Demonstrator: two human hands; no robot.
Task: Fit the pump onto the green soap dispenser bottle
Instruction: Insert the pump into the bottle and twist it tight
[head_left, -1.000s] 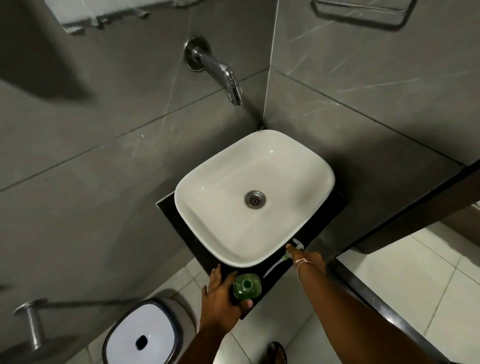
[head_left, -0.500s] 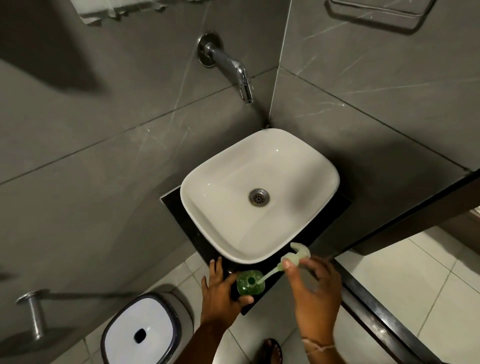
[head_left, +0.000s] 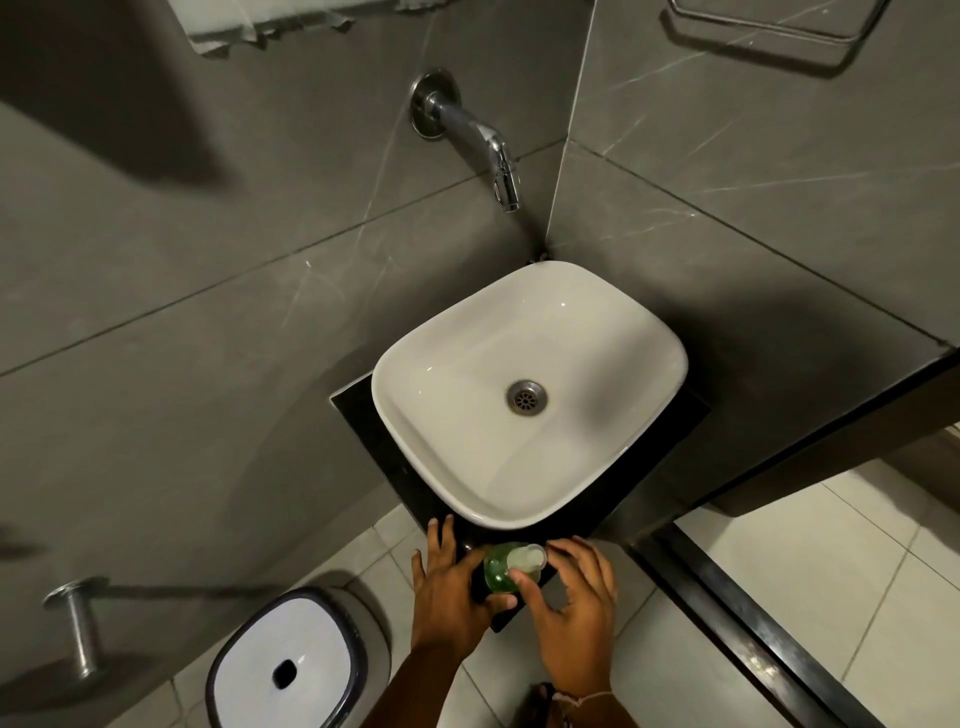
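Observation:
The green soap dispenser bottle (head_left: 497, 571) stands on the near corner of the black counter (head_left: 358, 415), just below the white basin. My left hand (head_left: 448, 597) wraps its left side, thumb and fingers holding it. The pale, translucent pump (head_left: 527, 557) sits right over the bottle's mouth, its tube hidden inside or behind the top. My right hand (head_left: 574, 603) grips the pump head with thumb and fingertips from the right.
The white basin (head_left: 415, 441) with a metal drain fills the counter; a chrome tap (head_left: 483, 150) juts from the grey tiled wall above. A white-lidded bin (head_left: 285, 665) stands on the floor at lower left. A dark ledge runs along the right.
My right hand picked up the pump from the counter to the right, swung it leftward and set it over the bottle's mouth. My left hand stayed on the bottle.

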